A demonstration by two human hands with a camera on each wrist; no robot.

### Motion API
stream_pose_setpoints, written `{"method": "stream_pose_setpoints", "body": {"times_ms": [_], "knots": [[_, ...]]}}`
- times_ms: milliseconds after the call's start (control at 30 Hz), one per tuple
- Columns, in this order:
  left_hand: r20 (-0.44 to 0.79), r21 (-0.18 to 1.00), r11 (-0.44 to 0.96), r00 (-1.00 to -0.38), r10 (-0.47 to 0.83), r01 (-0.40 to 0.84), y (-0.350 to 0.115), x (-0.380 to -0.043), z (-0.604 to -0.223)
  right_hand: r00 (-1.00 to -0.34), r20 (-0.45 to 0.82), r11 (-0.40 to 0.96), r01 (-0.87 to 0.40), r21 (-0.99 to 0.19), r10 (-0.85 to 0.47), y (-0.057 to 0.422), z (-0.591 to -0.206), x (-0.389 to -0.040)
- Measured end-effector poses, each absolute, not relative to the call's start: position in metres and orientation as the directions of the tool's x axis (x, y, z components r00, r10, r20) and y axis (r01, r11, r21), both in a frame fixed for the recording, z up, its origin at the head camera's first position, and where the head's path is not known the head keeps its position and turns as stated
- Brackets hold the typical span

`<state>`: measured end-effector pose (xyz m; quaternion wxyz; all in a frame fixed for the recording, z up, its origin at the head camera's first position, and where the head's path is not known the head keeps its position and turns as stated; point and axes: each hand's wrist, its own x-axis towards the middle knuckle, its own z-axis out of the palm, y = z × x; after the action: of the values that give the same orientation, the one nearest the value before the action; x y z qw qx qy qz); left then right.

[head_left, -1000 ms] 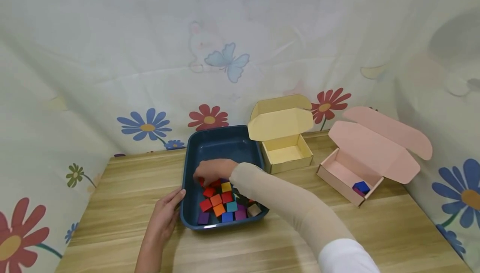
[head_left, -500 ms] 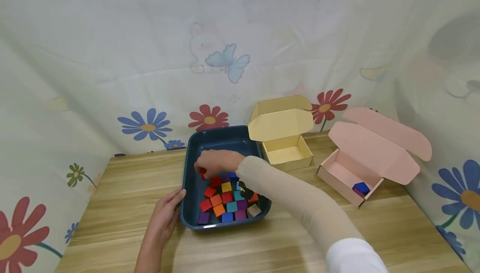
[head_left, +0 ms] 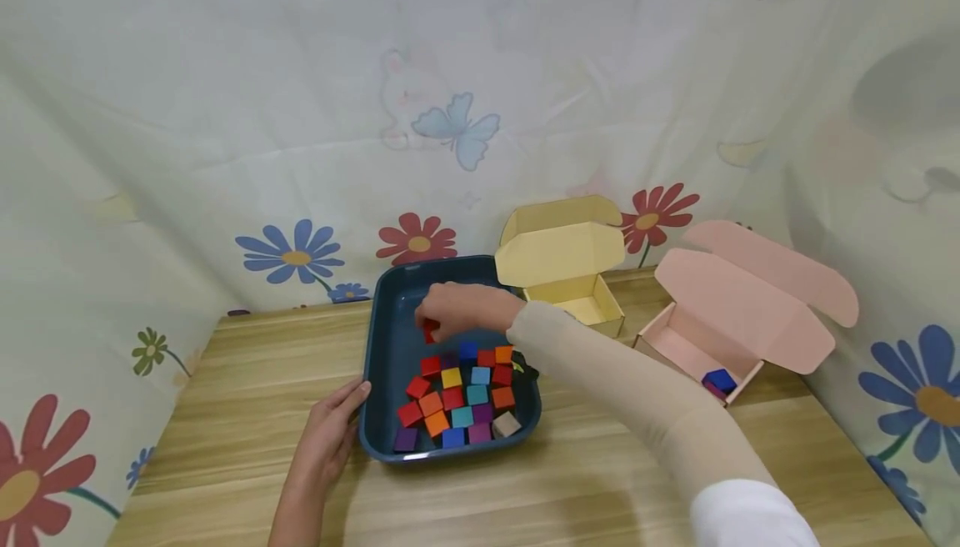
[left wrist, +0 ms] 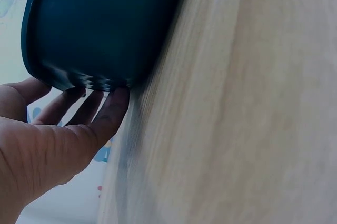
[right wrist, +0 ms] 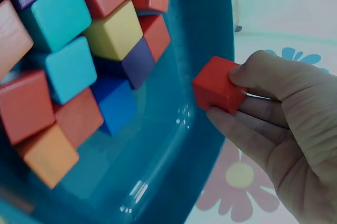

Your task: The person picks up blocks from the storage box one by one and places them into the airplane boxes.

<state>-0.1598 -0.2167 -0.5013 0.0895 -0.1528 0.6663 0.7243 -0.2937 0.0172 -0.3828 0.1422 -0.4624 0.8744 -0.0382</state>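
Observation:
A red cube (right wrist: 218,84) is pinched between the thumb and fingers of my right hand (head_left: 468,308). That hand is over the far part of a dark blue tray (head_left: 381,313), above several colored cubes (head_left: 452,398) grouped toward its near end. In the right wrist view the red cube is apart from the other cubes, near the tray wall. My left hand (head_left: 330,422) is at the tray's left side, thumb at the rim. The left wrist view shows its fairly straight fingers (left wrist: 110,113) touching the tray's outer wall.
An open yellow box (head_left: 611,326) stands right of the tray, partly behind my right forearm. Farther right, an open pink box (head_left: 678,347) holds a blue cube (head_left: 720,379) and a purplish one. Wooden tabletop (head_left: 247,397) extends to the left, and a patterned cloth (head_left: 300,155) hangs behind.
My right hand has lifted the red cube away from the group, moving toward the tray's far end and slightly right. The left hand stays at the tray's side.

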Motion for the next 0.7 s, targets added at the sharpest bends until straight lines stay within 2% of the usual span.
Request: {"method": "stream_pose_setpoints", "body": {"times_ms": [500, 700], "knots": [[-0.338, 0.939, -0.094, -0.938, -0.07, -0.331, -0.219, -0.16, -0.5, -0.568, -0.177, 0.591, -0.796, -0.129, -0.804, 0.067, -0.366, -0.295], [-0.338, 0.938, -0.1, -0.939, -0.064, -0.331, -0.218, -0.16, -0.502, -0.562, -0.169, 0.577, -0.815, -0.054, -0.81, 0.094, -0.365, -0.295]]}}
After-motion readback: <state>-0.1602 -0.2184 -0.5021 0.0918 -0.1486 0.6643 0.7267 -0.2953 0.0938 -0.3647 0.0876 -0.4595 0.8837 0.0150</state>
